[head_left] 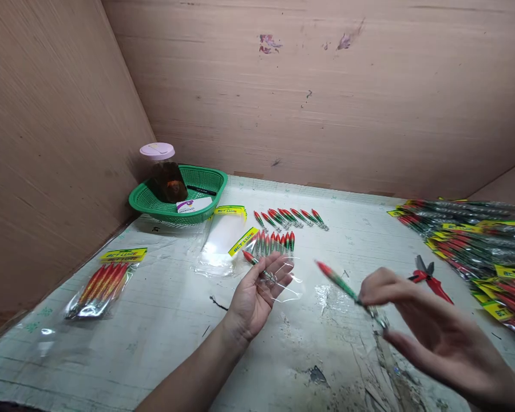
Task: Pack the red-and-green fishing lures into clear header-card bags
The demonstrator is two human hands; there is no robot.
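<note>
My left hand point(257, 294) is palm up in the middle, its thumb pressed over a clear plastic bag point(294, 280) with a yellow "BCT LURE" header point(244, 241). A red-and-green fishing lure point(249, 257) lies at that palm, its hook end by the fingers; whether it is inside the bag, I cannot tell. To the right, my right hand point(429, 326) pinches another red-and-green lure point(337, 278) near its metal hook end, red tip pointing up and left. Beyond my left hand, loose lures point(289, 217) lie in a row, with a second group point(274, 241) in front of them.
Flat bags point(218, 240) lie left of the lures. A green basket point(221, 186) holds a lidded jar point(167, 180). One packed set of lures point(105, 283) lies at left. Red-handled cutters point(431, 280) and heaped packed lures point(467, 243) are at right. Wooden panels point(257, 103) enclose the table.
</note>
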